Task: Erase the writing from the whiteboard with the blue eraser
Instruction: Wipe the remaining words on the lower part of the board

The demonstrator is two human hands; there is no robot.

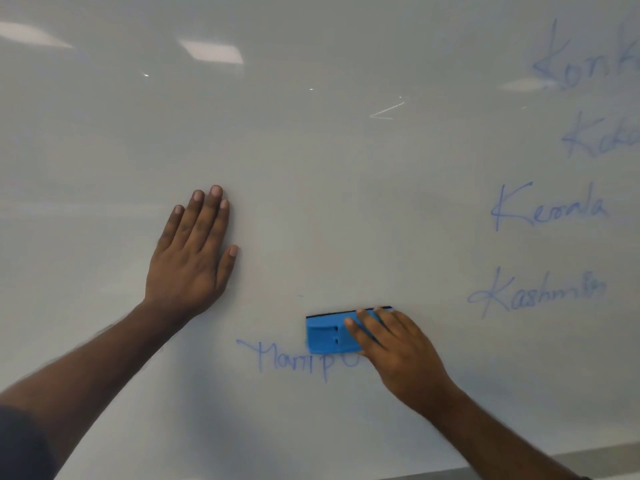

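Note:
The whiteboard (311, 168) fills the view. My right hand (398, 351) presses the blue eraser (329, 336) flat against the board, just above a blue handwritten word (294, 360) whose right end my hand covers. My left hand (194, 254) lies flat on the board to the left, fingers together, holding nothing. More blue words stand in a column at the right: "Kerala" (550, 209), "Kashmir" (540, 292), and two more above them (588, 60), cut off by the frame edge.
The board's bottom edge (519, 460) runs along the lower right. Ceiling lights (211, 51) reflect in the glossy surface at the top. The middle and left of the board carry no writing.

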